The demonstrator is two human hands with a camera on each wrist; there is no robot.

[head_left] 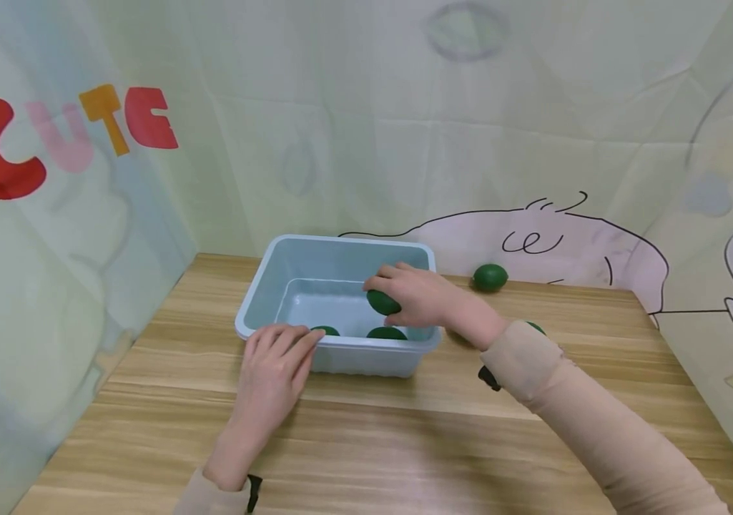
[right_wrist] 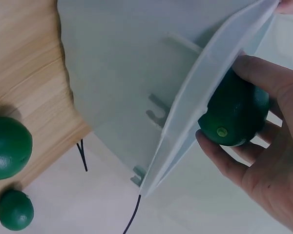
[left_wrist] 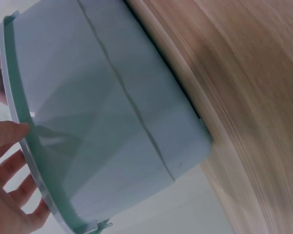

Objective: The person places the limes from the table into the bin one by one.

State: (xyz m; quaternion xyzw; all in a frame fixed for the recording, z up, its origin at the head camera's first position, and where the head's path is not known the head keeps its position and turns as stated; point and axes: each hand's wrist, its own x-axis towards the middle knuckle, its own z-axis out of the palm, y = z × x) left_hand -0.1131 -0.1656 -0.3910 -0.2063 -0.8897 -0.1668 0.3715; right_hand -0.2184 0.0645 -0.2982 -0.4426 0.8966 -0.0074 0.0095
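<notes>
A light blue plastic basin stands on the wooden table. My right hand is over its right side and grips a dark green lime. In the right wrist view, thumb and fingers curl round that lime, just inside the rim. My left hand holds the basin's near rim at the left, with its thumb and fingers on either side of the edge in the left wrist view. Two limes lie inside the basin: one lime below my right hand, another lime beside my left fingertips, both partly hidden by the near wall.
Right of the basin, a lime sits near the table's back edge. Another lime is mostly covered by the right sleeve. A printed cloth hangs behind and at both sides of the wooden table.
</notes>
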